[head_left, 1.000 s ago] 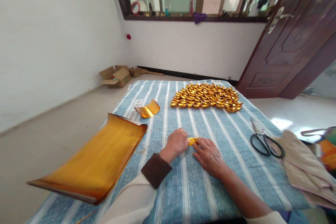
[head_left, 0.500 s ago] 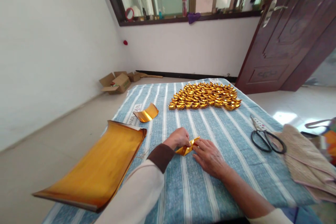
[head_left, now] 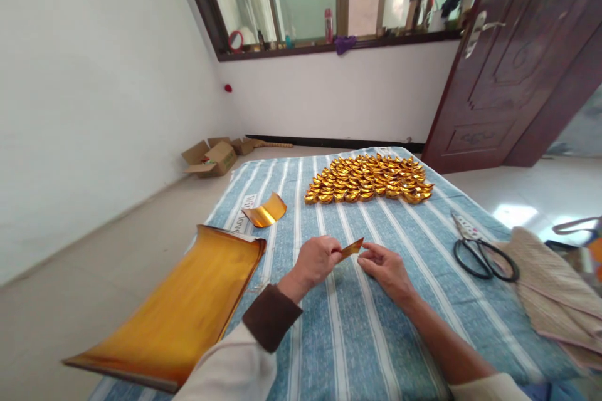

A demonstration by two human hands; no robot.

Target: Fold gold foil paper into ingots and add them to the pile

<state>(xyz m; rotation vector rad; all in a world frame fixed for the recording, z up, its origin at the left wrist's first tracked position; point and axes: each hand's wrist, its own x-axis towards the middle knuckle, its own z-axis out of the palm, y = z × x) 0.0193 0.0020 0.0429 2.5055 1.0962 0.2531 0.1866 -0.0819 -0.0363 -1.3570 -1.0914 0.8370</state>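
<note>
My left hand [head_left: 318, 263] is closed around one end of a small folded piece of gold foil paper [head_left: 352, 249], which sticks out to the right as a pointed flap. My right hand [head_left: 388, 269] is beside that point, thumb and forefinger slightly apart; I cannot tell whether a fingertip touches the foil. Both hands are above a blue-and-white striped cloth [head_left: 348, 338]. Beyond them sit rows of folded gold foil ingots [head_left: 369, 178]. A single curved gold sheet [head_left: 267, 210] lies to the left, and a large stack of gold foil sheets [head_left: 174, 307] is nearer me.
Black-handled scissors [head_left: 484, 258] lie on the right of the cloth, next to a beige knitted cloth [head_left: 555, 294]. An open cardboard box [head_left: 214, 160] is on the floor at the back left. A brown door [head_left: 503, 69] stands at the right.
The foil piece has gone from lying spread between both hands to a narrower folded shape in my left hand. My right hand has drawn slightly right and turned, its fingers no longer flat over the foil.
</note>
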